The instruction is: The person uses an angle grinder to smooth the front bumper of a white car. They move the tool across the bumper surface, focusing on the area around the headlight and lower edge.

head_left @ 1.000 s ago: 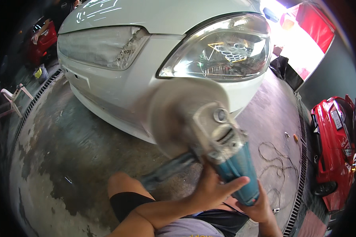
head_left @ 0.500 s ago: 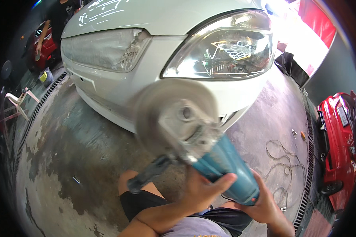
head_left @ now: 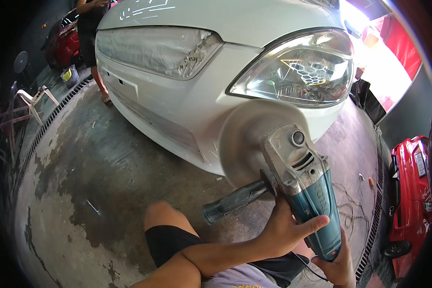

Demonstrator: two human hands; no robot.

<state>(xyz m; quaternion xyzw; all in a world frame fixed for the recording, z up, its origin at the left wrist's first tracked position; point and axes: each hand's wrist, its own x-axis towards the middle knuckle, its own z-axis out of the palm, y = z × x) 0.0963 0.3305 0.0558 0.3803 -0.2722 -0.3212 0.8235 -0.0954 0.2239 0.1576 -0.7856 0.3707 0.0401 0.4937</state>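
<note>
A teal rotary polisher with a grey metal head is held between both my hands in front of a white car bumper. Its round pad is blurred as if spinning, just below the clear headlight; whether it touches the bumper I cannot tell. My left hand wraps the body near the head, thumb lying across the casing. Around the rear end closes my right hand, partly hidden by the tool. The black side handle sticks out to the left, ungripped.
Masking film covers the car's grille opening. A power cord lies coiled on the floor at right, near a red car. A drain grating, a white plastic chair and a standing person are at left.
The polisher has shifted right along the bumper, with both hands still on it. The whole view has shifted too, and the person at far left now shows down to the feet.
</note>
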